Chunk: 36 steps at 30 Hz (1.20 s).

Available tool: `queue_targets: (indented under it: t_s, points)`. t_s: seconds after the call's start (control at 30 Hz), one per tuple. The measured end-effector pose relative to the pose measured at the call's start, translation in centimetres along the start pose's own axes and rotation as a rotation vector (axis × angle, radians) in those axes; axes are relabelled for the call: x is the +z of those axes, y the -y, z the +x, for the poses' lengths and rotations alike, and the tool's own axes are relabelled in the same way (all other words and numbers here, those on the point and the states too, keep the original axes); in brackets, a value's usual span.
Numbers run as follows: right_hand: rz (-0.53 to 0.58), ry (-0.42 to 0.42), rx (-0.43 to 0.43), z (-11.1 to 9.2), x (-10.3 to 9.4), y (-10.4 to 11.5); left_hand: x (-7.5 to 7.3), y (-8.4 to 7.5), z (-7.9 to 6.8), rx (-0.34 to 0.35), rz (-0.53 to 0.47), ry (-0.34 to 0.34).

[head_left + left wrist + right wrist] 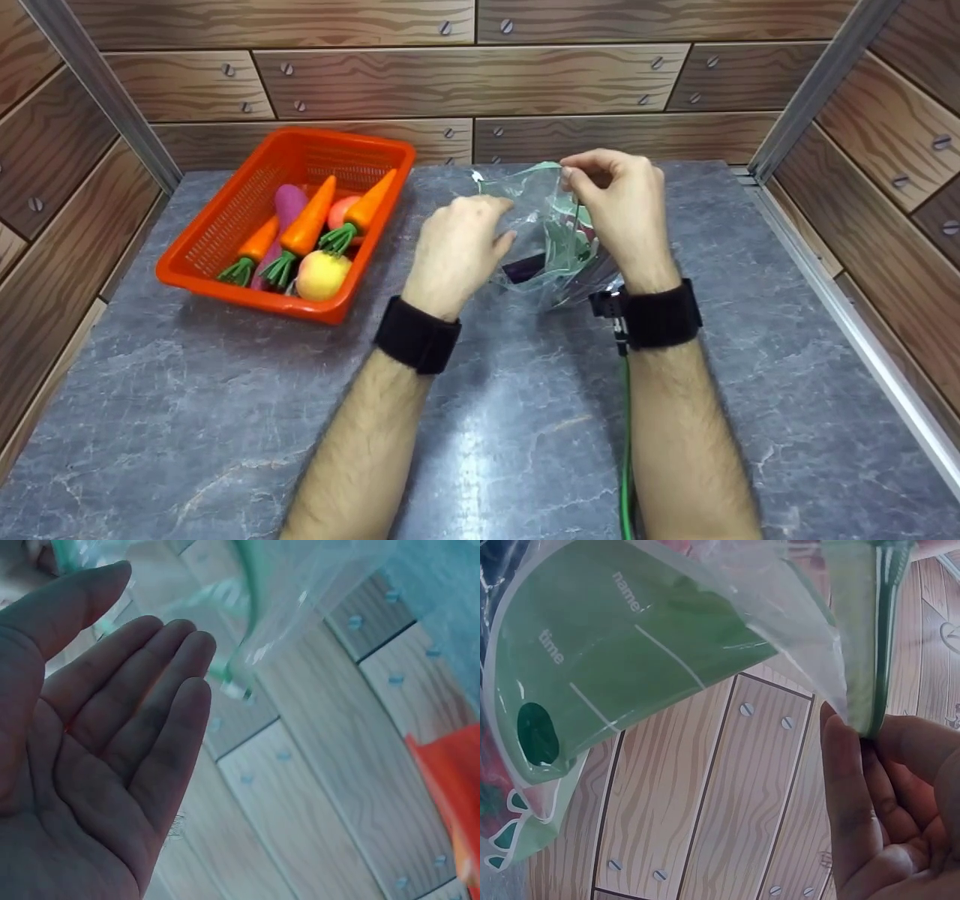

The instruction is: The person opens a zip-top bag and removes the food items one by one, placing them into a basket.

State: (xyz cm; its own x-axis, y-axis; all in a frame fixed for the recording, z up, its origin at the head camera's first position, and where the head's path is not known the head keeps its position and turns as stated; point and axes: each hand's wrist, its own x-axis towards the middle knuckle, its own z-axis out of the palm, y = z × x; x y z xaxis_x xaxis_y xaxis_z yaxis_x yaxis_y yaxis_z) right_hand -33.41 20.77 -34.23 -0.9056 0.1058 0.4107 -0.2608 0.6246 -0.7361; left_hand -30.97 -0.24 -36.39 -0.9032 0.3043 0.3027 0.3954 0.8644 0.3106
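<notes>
A clear zip bag [529, 199] with a green printed panel [652, 637] stands in front of both hands, its mouth spread. My right hand [626, 206] pinches the green zip edge at the bag's top right corner between thumb and fingertips. My left hand [461, 240] is at the bag's left side, fingers stretched out and nothing in the palm, as the left wrist view shows. A small white slider [236, 690] sits at the left end of the zip. Inside the bag lies a dark purple item [525, 268], partly hidden by the plastic.
An orange plastic basket [171, 262] on the left holds carrots [309, 217], a yellow-red apple [324, 275] and a long purple vegetable [291, 201]. Wood-patterned walls [465, 82] enclose the grey marbled table [525, 450]. A green cable [625, 435] runs from the right wrist strap.
</notes>
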Motion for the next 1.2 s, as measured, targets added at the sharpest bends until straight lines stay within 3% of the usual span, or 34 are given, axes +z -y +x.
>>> queue_targets:
  t_s: [0.47, 1.1, 1.17, 1.2]
  points:
    - [0.003, 0.044, 0.005, -0.1, 0.0, 0.0, 5.0, -0.5, 0.9, 0.082, 0.029, -0.013]
    - [-0.019, 0.112, 0.020, 0.0, 0.3, -0.2, 8.0, 1.1, 0.8, -0.031, 0.137, 0.100]
    - [-0.019, 0.126, 0.029, 0.0, 0.3, -0.2, 8.5, 1.5, 0.9, -0.043, 0.148, 0.095]
    - [-0.021, 0.134, 0.034, 0.0, 0.3, -0.3, 9.7, 2.2, 1.1, -0.039, 0.150, 0.077]
